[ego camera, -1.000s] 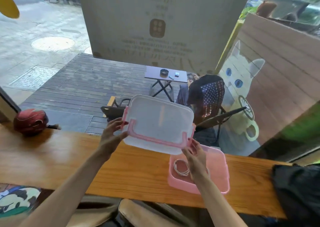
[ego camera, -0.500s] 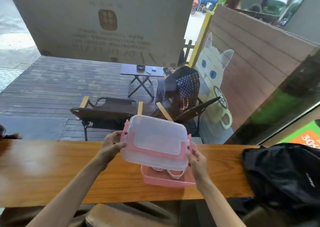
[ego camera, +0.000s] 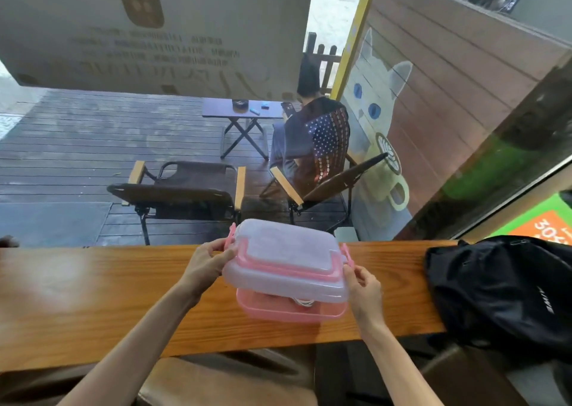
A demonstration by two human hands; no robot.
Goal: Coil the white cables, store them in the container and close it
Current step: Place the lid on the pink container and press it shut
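Left hand (ego camera: 206, 264): we grip the left edge of the translucent frosted plastic lid with pink clip latches (ego camera: 286, 258); our fingers (ego camera: 221, 246) are curled over its rim beside the left pink latch.
Right hand (ego camera: 362, 285): we pinch the lid's right edge near the right latch, thumb and fingers closed on the rim.
Worktop (ego camera: 93, 297): a long varnished wooden counter; the task's things sit on it near its middle, directly ahead of us.
Container: the shallow pink rectangular plastic box (ego camera: 288, 311) rests flat on the worktop, mostly covered by the lid we hold above it.
Lid position: it hovers over the box, tilted, with the near edge raised; a gap shows along the front, so it is not yet seated. The side latches stand out, unclipped.
Cables: a small loop of the white cables (ego camera: 305, 302) shows through the gap inside the box; how many lie there, and how neatly coiled, we cannot tell.
Done so far: we judge coiling and storing finished, since no cable lies on the worktop.
Left to do: lower the lid square onto the rim, press it down, snap the latches shut.
Risk: a cable loop riding high near the front edge could be caught under the rim.
Right side: a black fabric bag (ego camera: 501, 288) lies on the worktop, well apart from the box.
Beyond the glass: a wooden deck with dark folding chairs (ego camera: 176, 188) and a seated person facing away.
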